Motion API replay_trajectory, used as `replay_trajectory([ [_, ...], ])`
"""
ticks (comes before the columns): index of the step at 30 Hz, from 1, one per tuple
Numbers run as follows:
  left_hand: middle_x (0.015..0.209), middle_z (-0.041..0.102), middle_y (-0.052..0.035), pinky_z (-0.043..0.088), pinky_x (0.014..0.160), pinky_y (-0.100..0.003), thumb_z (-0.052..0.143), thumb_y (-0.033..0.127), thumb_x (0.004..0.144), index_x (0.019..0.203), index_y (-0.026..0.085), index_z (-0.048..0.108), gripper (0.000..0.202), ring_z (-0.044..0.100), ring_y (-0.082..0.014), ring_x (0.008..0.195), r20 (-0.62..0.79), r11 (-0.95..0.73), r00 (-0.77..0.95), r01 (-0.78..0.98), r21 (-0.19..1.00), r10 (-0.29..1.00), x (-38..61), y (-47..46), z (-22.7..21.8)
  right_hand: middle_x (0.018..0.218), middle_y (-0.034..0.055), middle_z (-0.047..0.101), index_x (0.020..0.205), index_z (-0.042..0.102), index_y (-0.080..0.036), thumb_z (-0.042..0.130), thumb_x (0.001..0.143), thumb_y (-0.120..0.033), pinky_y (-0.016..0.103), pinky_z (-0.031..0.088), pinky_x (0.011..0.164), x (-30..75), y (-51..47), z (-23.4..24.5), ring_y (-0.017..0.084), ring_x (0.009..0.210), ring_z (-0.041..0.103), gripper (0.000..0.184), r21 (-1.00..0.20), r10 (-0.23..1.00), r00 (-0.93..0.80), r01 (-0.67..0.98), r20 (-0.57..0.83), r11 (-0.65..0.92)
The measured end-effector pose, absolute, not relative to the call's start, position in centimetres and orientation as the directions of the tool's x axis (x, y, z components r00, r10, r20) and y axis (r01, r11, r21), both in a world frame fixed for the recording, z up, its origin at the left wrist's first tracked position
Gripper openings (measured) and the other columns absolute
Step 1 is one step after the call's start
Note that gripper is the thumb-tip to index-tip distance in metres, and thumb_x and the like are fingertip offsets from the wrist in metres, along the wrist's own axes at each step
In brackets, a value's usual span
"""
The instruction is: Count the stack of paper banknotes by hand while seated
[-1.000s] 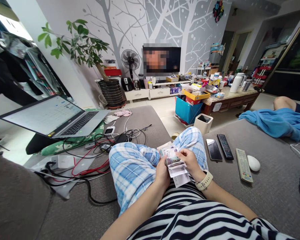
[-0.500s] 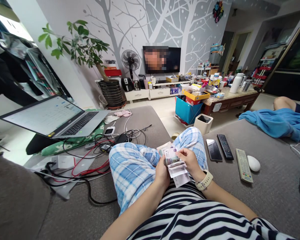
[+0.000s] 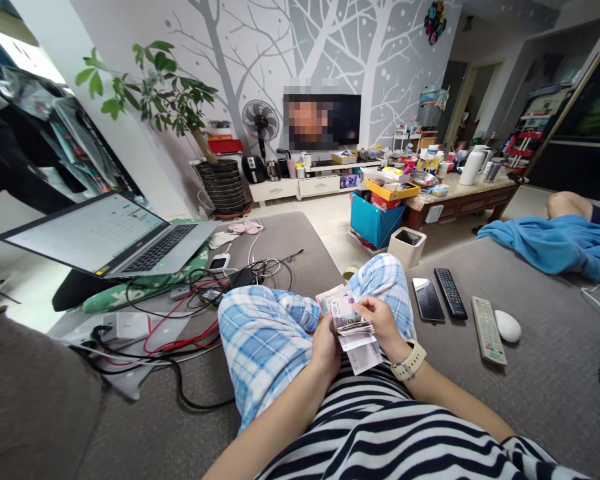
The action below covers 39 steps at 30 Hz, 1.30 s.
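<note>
A stack of banknotes (image 3: 356, 328) is held over my lap, between both hands. My left hand (image 3: 326, 347) is closed around the left side of the stack, thumb on top. My right hand (image 3: 377, 321), with a pale watch (image 3: 409, 360) on its wrist, pinches the upper right edge of a note. The top note is purple and green and shows a 5. Several notes fold over toward me, and their pale ends hang below. My left fingers are mostly hidden under the stack.
To the right on the sofa lie a phone (image 3: 428, 299), a black remote (image 3: 451, 293), a beige remote (image 3: 489, 331) and a white mouse (image 3: 507, 327). At left are a laptop (image 3: 145, 247) and tangled cables (image 3: 190, 340). A person's bare leg (image 3: 570, 205) rests by a blue cloth (image 3: 545, 243).
The folded-over part of the stack looks slightly thicker and more fanned. Both hands stay nearly in place, still gripping the notes.
</note>
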<state>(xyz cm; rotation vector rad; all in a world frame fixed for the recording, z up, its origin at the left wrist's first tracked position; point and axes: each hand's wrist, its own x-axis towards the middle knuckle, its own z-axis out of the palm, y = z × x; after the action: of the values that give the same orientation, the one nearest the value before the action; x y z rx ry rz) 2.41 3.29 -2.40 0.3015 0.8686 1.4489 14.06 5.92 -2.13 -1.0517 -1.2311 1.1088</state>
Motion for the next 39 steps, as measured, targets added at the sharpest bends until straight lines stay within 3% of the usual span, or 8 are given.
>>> replay_trajectory([
  [6, 0.076, 0.073, -0.0074, 0.053, 0.074, -0.031, 0.062, 0.020, 0.074, 0.086, 0.011, 0.067, 0.015, 0.069, -0.0212, 0.073, -0.303, 0.131, -0.122, -0.708, 0.694, 0.945, 2.4, 3.2, -2.4, 0.057, -0.0016, 0.054, 0.060, 0.056, -0.018, 0.071, 0.068, -0.044, 0.026, 0.036, 0.053, 14.0, 5.8, -2.0, 0.013, 0.054, 0.046, 0.031, -0.985, 0.988, 0.028, -0.084, 0.149, 0.151],
  [14, 0.088, 0.074, -0.0101, 0.054, 0.081, -0.037, 0.056, 0.019, 0.078, 0.099, 0.012, 0.066, 0.024, 0.070, -0.0249, 0.087, -0.370, 0.173, -0.094, -0.763, 0.623, 0.924, 2.4, 3.2, -2.6, 0.060, -0.0003, 0.058, 0.064, 0.059, -0.017, 0.070, 0.069, -0.049, 0.027, 0.040, 0.057, 14.0, 5.5, -1.8, 0.014, 0.057, 0.049, 0.035, -0.982, 0.992, -0.002, -0.140, 0.129, 0.128],
  [24, 0.088, 0.073, -0.0098, 0.054, 0.081, -0.036, 0.056, 0.023, 0.080, 0.100, 0.011, 0.065, 0.024, 0.070, -0.0239, 0.083, -0.360, 0.180, -0.065, -0.775, 0.605, 0.931, 2.2, 3.6, -3.4, 0.057, -0.0019, 0.053, 0.061, 0.056, -0.018, 0.063, 0.078, -0.050, 0.026, 0.036, 0.054, 14.1, 5.4, -1.8, 0.013, 0.054, 0.045, 0.037, -0.980, 0.988, -0.011, -0.133, 0.152, 0.149],
  [35, 0.073, 0.070, -0.0061, 0.053, 0.068, -0.032, 0.062, 0.021, 0.074, 0.092, 0.012, 0.066, 0.021, 0.067, -0.0198, 0.065, -0.350, 0.163, -0.109, -0.733, 0.661, 0.930, 2.0, 3.3, -3.0, 0.059, -0.0050, 0.051, 0.075, 0.054, -0.020, 0.079, 0.058, -0.040, 0.026, 0.037, 0.054, 14.0, 5.8, -2.5, 0.013, 0.055, 0.046, 0.037, -0.993, 0.994, 0.036, -0.056, 0.104, 0.106],
  [39, 0.066, 0.068, -0.0036, 0.050, 0.060, -0.028, 0.066, 0.018, 0.070, 0.086, 0.013, 0.065, 0.016, 0.064, -0.0173, 0.058, -0.345, 0.155, -0.126, -0.717, 0.680, 0.930, 2.0, 3.1, -2.8, 0.064, -0.0042, 0.051, 0.075, 0.054, -0.020, 0.078, 0.060, -0.040, 0.027, 0.038, 0.059, 14.1, 6.1, -2.9, 0.014, 0.060, 0.046, 0.035, -0.990, 0.990, 0.037, -0.030, 0.133, 0.134],
])
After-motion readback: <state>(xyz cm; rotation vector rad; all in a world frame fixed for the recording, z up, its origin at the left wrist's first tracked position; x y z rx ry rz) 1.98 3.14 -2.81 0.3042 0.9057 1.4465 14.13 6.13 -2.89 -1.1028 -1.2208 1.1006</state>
